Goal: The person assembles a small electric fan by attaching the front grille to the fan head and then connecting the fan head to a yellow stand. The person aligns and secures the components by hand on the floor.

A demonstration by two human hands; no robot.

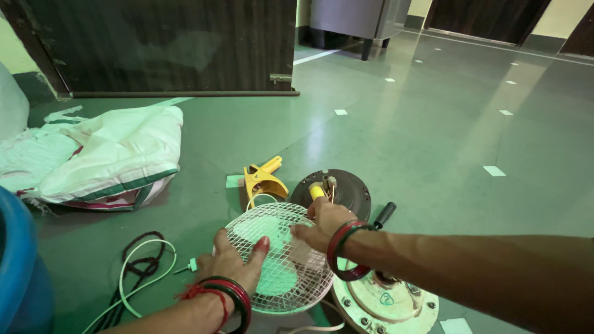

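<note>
Down on the glossy grey-green floor (pixel 433 124), a person works over a round white wire-mesh fan guard (pixel 278 256) that lies flat, its open grid showing green floor through it. The left hand (pixel 232 263) presses on the guard's near-left rim with fingers spread and flat, not curled around anything, apparently to pin the light grille so it does not slide. The right hand (pixel 322 222) reaches across from the right and rests on the far rim, fingers bent down onto the wire; whether they pinch a strand or only press, I cannot tell. Red and green bangles sit on both wrists.

Just beyond the guard lies a dark round metal motor plate (pixel 343 188) with a yellow-tipped piece standing at its centre, and a yellow plastic spring clamp (pixel 263 179) rests just left of it. A black-handled tool (pixel 383 214) lies beside the right wrist, within easy grasp. Partly under the right forearm sits a pale round motor housing (pixel 387 303) with bolts about its edge. Loose black and white cables (pixel 139 266) coil to the left, near a blue plastic drum (pixel 18 272) and a white woven sack (pixel 105 154).
</note>
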